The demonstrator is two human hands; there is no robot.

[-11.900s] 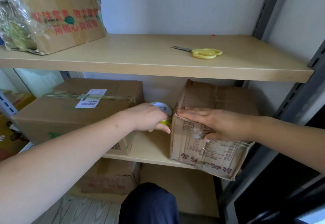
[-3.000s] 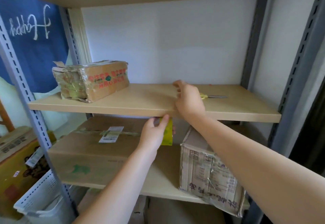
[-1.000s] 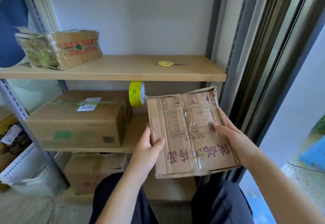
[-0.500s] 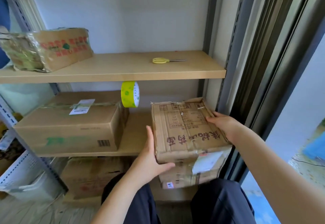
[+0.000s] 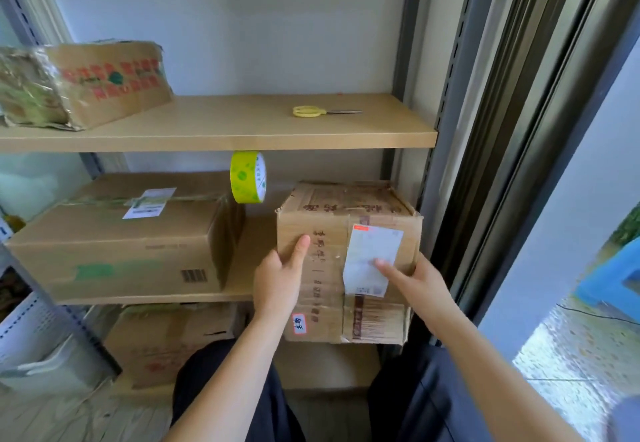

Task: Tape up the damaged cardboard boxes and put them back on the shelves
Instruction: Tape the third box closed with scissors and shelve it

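I hold a small worn cardboard box point(image 5: 332, 233) with a white label just in front of the middle shelf point(image 5: 242, 278), at its right end. My left hand point(image 5: 277, 278) grips its left edge, thumb on the near face. At the lower right edge, my right hand point(image 5: 415, 285) holds the box with its thumb on the label. A yellow-green tape roll point(image 5: 248, 177) hangs under the upper shelf point(image 5: 221, 129). Yellow-handled scissors point(image 5: 311, 111) lie on that shelf.
A large taped box point(image 5: 121, 237) fills the left of the middle shelf. A plastic-wrapped box point(image 5: 86, 84) sits at the upper shelf's left end. Another box point(image 5: 166, 341) stands below. A white basket point(image 5: 34, 348) is at the lower left, and a grey upright point(image 5: 446, 122) at the right.
The small box has been turned over, so the face with the white label is toward me. My thumbs have moved onto that face. The box sits a little higher, closer to the shelf.
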